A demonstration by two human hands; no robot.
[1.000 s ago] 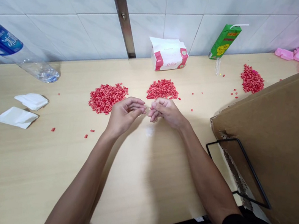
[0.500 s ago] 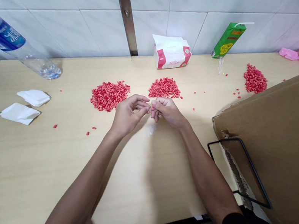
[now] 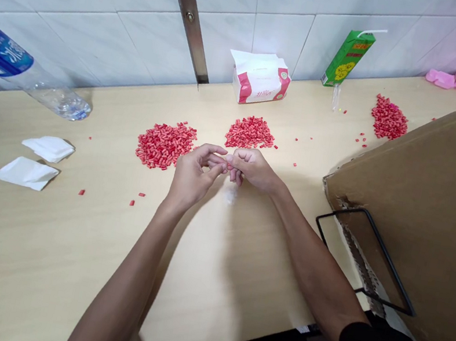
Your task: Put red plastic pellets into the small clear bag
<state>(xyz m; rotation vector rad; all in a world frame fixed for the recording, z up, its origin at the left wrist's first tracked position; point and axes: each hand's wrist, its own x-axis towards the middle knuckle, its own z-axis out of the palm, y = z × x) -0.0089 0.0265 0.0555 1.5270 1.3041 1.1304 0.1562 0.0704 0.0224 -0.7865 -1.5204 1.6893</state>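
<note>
My left hand [image 3: 197,172] and my right hand [image 3: 254,167] meet fingertip to fingertip above the table, both closed in a pinch. A small red plastic piece [image 3: 229,165] shows between their fingertips, mostly covered by the fingers. Just beyond the left hand lies a loose heap of small red pieces [image 3: 165,145]. A second red heap [image 3: 251,132] sits directly behind the meeting point of the hands. Below the fingers, a small clear plastic thing [image 3: 230,194] rests on the wood; its kind is hard to make out.
A brown cardboard box [image 3: 418,216] with a black wire handle [image 3: 388,263] stands close on the right. Along the wall are a tissue pack [image 3: 263,79], a green drink carton [image 3: 348,59] and another red heap [image 3: 388,117]. A bottle [image 3: 29,68] and folded tissues [image 3: 27,173] lie left.
The fingertips of both hands have come together, closing the small gap between them around the red piece. The view has shifted very slightly.
</note>
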